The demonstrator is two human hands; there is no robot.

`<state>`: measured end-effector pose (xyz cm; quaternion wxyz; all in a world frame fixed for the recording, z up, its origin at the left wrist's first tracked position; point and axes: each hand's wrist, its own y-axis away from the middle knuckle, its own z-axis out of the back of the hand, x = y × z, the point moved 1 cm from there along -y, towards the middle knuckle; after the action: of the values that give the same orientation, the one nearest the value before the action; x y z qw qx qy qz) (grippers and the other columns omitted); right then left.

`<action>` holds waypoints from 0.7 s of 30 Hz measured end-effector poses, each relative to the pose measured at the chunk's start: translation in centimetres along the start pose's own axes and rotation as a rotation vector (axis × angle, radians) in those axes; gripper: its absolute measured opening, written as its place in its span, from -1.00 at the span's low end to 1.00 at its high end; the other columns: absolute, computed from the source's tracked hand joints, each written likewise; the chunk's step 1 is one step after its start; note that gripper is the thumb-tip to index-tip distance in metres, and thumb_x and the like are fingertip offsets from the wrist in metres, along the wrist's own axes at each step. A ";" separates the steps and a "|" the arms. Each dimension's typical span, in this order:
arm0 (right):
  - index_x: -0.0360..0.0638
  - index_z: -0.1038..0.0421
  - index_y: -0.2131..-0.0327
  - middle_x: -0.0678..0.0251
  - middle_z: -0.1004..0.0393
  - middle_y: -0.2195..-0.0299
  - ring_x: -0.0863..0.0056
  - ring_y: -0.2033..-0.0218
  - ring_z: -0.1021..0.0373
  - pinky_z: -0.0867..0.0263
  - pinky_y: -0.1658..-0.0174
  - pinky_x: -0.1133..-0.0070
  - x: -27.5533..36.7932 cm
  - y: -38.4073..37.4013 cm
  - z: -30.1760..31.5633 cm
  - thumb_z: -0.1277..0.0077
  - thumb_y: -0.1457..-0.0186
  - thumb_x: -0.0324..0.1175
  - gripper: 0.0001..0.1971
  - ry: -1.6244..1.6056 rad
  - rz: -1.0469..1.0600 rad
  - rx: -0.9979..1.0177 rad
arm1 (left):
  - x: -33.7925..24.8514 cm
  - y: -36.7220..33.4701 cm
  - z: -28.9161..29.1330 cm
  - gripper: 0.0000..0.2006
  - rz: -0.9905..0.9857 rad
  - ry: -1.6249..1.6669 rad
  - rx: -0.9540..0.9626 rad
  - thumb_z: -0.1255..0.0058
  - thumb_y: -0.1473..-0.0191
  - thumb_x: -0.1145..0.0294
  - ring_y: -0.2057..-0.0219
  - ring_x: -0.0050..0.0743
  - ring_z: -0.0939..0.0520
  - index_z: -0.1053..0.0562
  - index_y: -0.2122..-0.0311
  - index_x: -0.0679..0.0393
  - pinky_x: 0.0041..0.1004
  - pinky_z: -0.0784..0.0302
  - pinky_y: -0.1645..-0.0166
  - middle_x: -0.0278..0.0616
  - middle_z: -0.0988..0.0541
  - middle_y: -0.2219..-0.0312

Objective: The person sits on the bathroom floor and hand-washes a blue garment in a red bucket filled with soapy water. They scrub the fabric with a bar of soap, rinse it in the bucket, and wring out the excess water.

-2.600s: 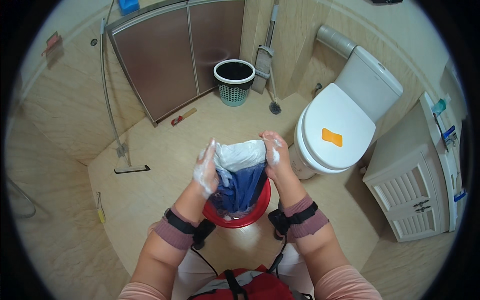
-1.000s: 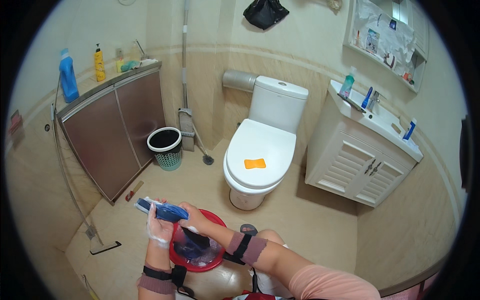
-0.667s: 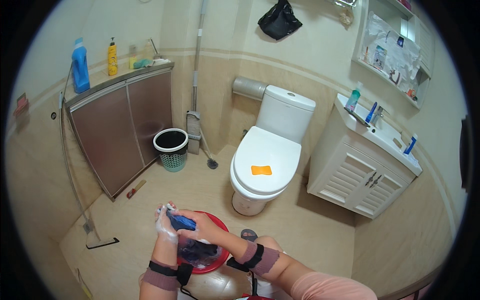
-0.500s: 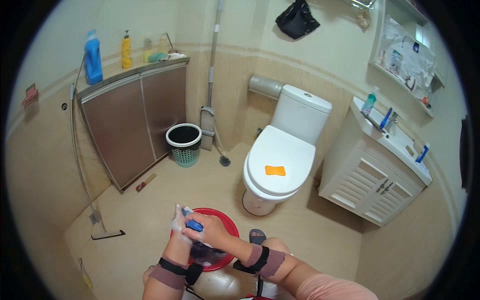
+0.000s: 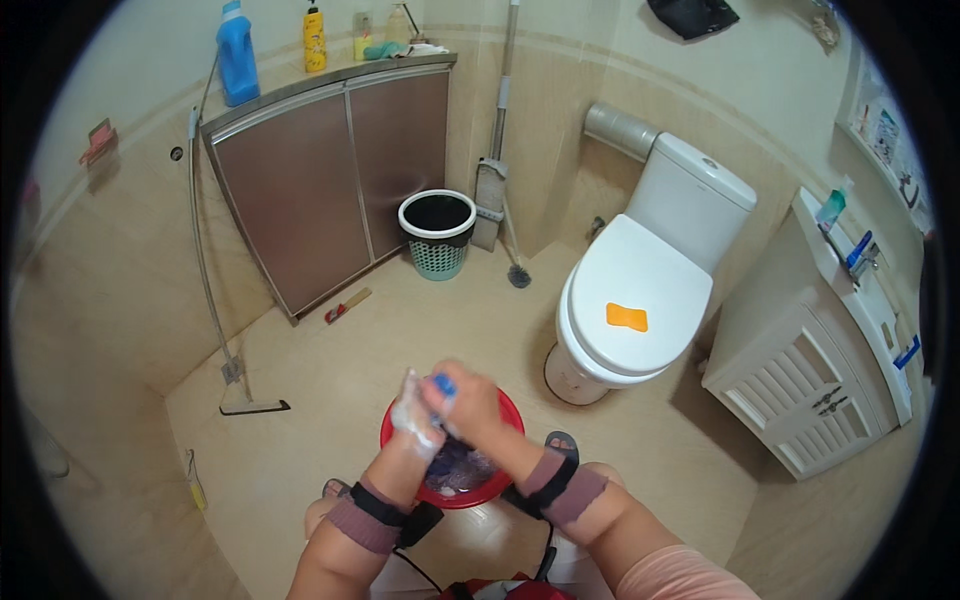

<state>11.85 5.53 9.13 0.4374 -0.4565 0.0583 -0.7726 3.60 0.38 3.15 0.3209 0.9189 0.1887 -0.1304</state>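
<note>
Over a red basin (image 5: 508, 410) on the floor, my two hands are close together. White foam covers my left hand (image 5: 415, 418), whose fingers are blurred and partly behind the other hand. My right hand (image 5: 470, 405) is closed around a small blue thing (image 5: 444, 385), pressed against the left; motion blur hides whether it is a cloth or a brush. Wet dark purplish fabric (image 5: 458, 468) lies in the basin below, with some suds on it.
A white toilet (image 5: 640, 280) with an orange sponge (image 5: 627, 318) on its lid stands at the right. Beyond it is a white sink cabinet (image 5: 800, 370). A trash bin (image 5: 438, 258), a red-and-wood brush (image 5: 347, 305) and a floor squeegee (image 5: 255, 407) are at the left.
My view has tilted down and turned left, so the room appears shifted right. My hands still work together over the basin, and the right hand has moved against the left.
</note>
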 end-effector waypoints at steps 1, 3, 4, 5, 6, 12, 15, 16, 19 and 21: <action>0.01 -0.46 0.40 0.15 -0.50 0.56 0.11 0.57 -0.46 -0.36 0.51 0.32 -0.4 -0.7 0.0 -0.17 0.04 -0.14 -0.79 -0.014 -0.044 0.014 | 0.1 0.6 -0.1 -0.53 -0.017 -0.142 0.077 0.35 -0.23 -0.16 0.30 -0.26 -0.59 -0.43 0.22 0.04 -0.22 -0.55 0.17 -0.18 -0.57 0.34; -0.04 -0.46 0.41 0.15 -0.49 0.56 0.15 0.54 -0.48 -0.39 0.46 0.38 -0.7 -1.6 -0.3 -0.20 0.07 -0.13 -0.76 -0.040 -0.131 0.042 | -0.1 0.3 0.7 -0.53 -0.018 -0.067 0.134 0.34 -0.23 -0.17 0.28 -0.27 -0.59 -0.42 0.23 0.02 -0.21 -0.56 0.17 -0.20 -0.56 0.34; -0.02 -0.46 0.41 0.14 -0.49 0.58 0.12 0.55 -0.47 -0.37 0.48 0.35 0.3 -1.2 -0.5 -0.19 0.06 -0.12 -0.77 -0.071 -0.013 0.031 | -0.5 -0.2 1.0 -0.53 -0.029 -0.031 0.170 0.34 -0.23 -0.18 0.28 -0.28 -0.59 -0.42 0.23 0.02 -0.20 -0.56 0.17 -0.21 -0.56 0.34; -0.01 -0.46 0.42 0.13 -0.48 0.59 0.10 0.56 -0.46 -0.35 0.50 0.32 1.7 0.2 -0.6 -0.17 0.04 -0.11 -0.77 -0.102 0.104 0.018 | -1.5 -0.9 3.1 -0.51 0.131 0.136 0.463 0.37 -0.24 -0.19 0.29 -0.28 -0.60 -0.43 0.24 0.02 -0.21 -0.56 0.17 -0.21 -0.56 0.34; 0.00 -0.45 0.42 0.13 -0.47 0.61 0.08 0.57 -0.44 -0.33 0.52 0.30 3.2 1.1 -0.3 -0.15 0.02 -0.10 -0.77 -0.134 0.224 0.004 | -2.1 -0.9 3.0 -0.51 0.118 0.125 0.455 0.38 -0.23 -0.19 0.29 -0.29 -0.60 -0.43 0.25 0.02 -0.21 -0.56 0.18 -0.21 -0.56 0.35; -0.04 -0.44 0.43 0.09 -0.47 0.61 0.06 0.56 -0.44 -0.34 0.50 0.30 0.1 -1.7 -0.2 -0.13 0.00 -0.09 -0.75 -0.105 -0.111 -0.054 | -1.2 1.0 -0.9 -0.51 0.069 0.002 0.233 0.36 -0.24 -0.15 0.27 -0.26 -0.59 -0.42 0.22 0.10 -0.23 -0.55 0.13 -0.15 -0.56 0.30; -0.05 -0.46 0.42 0.10 -0.50 0.55 0.03 0.54 -0.45 -0.36 0.48 0.29 1.4 -0.1 -0.6 -0.14 0.01 -0.10 -0.75 -0.155 -0.059 -0.020 | -1.7 0.9 -1.0 -0.55 0.060 0.018 0.196 0.34 -0.25 -0.12 0.32 -0.29 -0.59 -0.41 0.23 0.07 -0.28 -0.57 0.19 -0.21 -0.56 0.32; -0.05 -0.46 0.40 0.10 -0.50 0.55 0.04 0.53 -0.45 -0.36 0.47 0.29 2.4 0.8 -0.5 -0.16 0.02 -0.11 -0.75 -0.184 -0.011 -0.010 | -2.0 0.1 0.2 -0.56 0.068 0.040 0.233 0.34 -0.25 -0.11 0.32 -0.30 -0.59 -0.41 0.23 0.06 -0.28 -0.57 0.19 -0.22 -0.56 0.33; -0.14 -0.42 0.34 0.12 -0.48 0.55 0.25 0.54 -0.48 -0.39 0.42 0.45 3.5 1.7 -0.6 -0.20 0.03 -0.28 -0.78 -0.186 0.047 -0.030 | -2.6 -1.8 3.8 -0.58 0.097 0.114 0.347 0.33 -0.26 -0.09 0.33 -0.30 -0.58 -0.41 0.22 0.04 -0.29 -0.57 0.19 -0.25 -0.55 0.35; -0.15 -0.42 0.32 0.19 -0.50 0.53 0.41 0.51 -0.47 -0.38 0.40 0.50 -0.5 -0.4 -1.1 -0.21 0.03 -0.30 -0.76 -0.221 -0.141 0.014 | -1.3 1.5 -1.0 -0.63 -0.071 -0.028 0.059 0.28 -0.25 -0.08 0.36 -0.36 -0.58 -0.41 0.28 -0.02 -0.32 -0.57 0.25 -0.31 -0.53 0.41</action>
<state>10.86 5.78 8.33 0.3891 -0.5388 -0.0281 -0.7466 3.20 -0.40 5.16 0.2913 0.9189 0.2127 -0.1599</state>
